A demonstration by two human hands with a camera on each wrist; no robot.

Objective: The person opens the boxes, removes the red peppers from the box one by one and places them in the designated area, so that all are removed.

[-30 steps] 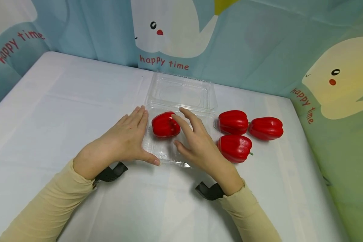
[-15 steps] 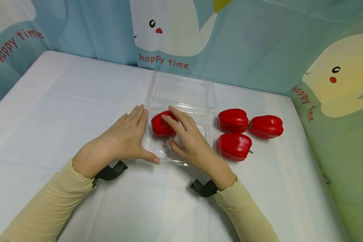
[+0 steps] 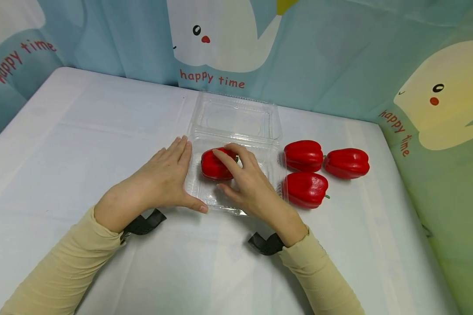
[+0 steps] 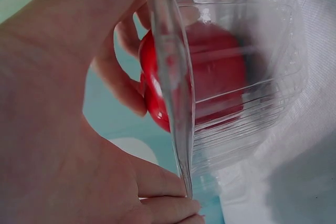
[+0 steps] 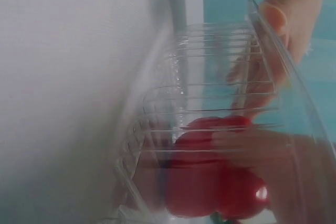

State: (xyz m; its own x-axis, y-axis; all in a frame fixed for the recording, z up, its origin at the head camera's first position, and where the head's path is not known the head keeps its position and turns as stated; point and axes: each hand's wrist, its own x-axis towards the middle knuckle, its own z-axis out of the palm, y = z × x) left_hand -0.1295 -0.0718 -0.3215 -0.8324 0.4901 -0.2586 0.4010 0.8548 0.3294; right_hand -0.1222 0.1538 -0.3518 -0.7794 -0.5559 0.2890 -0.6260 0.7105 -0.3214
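A red bell pepper (image 3: 212, 168) lies in the left part of a clear plastic clamshell container (image 3: 209, 194), its green stem end turned right. My right hand (image 3: 248, 183) has its fingers curled over this pepper, with the thumb low on the near side. The left hand (image 3: 161, 179) rests along the container's left rim, fingers straight and thumb spread to the front corner. Through the clear wall, the left wrist view shows the pepper (image 4: 215, 77) with fingers touching its upper side. In the right wrist view the pepper (image 5: 194, 177) shows blurred behind the wall.
The container's lid (image 3: 234, 118) lies folded back toward the curtain (image 3: 323, 65). Several bell peppers are on the white table: one far (image 3: 303, 156), one near (image 3: 306, 190), both close to the container's right side, and another farther right (image 3: 347, 163).
My right hand has moved left onto the pepper in the container and turned it a little, so its stem now shows at the right. The left hand stays in place.
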